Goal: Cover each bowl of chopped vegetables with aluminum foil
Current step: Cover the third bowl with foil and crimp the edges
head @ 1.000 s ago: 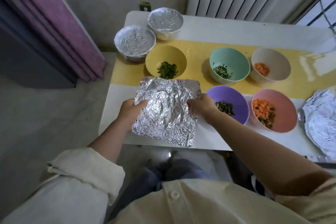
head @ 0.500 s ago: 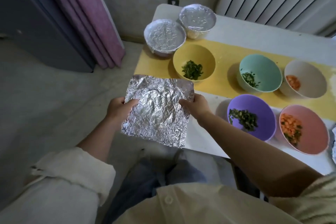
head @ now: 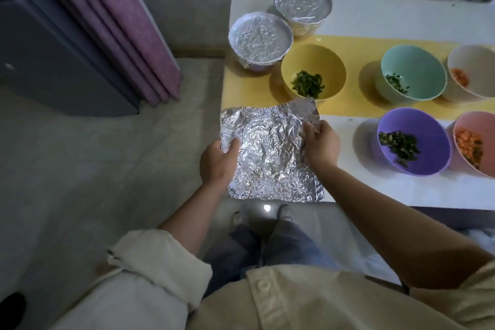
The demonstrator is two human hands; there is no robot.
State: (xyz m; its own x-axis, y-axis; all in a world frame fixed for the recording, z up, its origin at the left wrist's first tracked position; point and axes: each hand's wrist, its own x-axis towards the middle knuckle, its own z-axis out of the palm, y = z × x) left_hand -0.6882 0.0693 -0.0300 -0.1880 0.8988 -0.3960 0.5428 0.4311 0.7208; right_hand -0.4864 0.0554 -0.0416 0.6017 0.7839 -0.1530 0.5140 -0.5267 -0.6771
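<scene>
Here, the left hand's (head: 218,162) thumb lies on top of the foil sheet (head: 270,147) with the other fingers curled beneath its left edge, and the right hand's (head: 320,146) fingertips (head: 310,126) pinch the right edge near the upper corner. Both hands grip the crumpled sheet and hold it spread in the middle of the frame, above the table's (head: 375,185) near left corner. Its upper edge sits just below the yellow bowl (head: 308,59) of chopped greens, which looks like the next one to cover. The step in hand seems to be bringing the sheet to that bowl. The next move calls for centring it over the rim, lowering it, then pressing the edges down all round. By count: one sheet in hand. Two bowls are already covered, one (head: 259,40) at upper centre and another (head: 303,2) above it. Five are open: yellow, teal (head: 417,64), beige (head: 476,61), purple (head: 431,131) and pink (head: 479,126), toward the right of the frame.
</scene>
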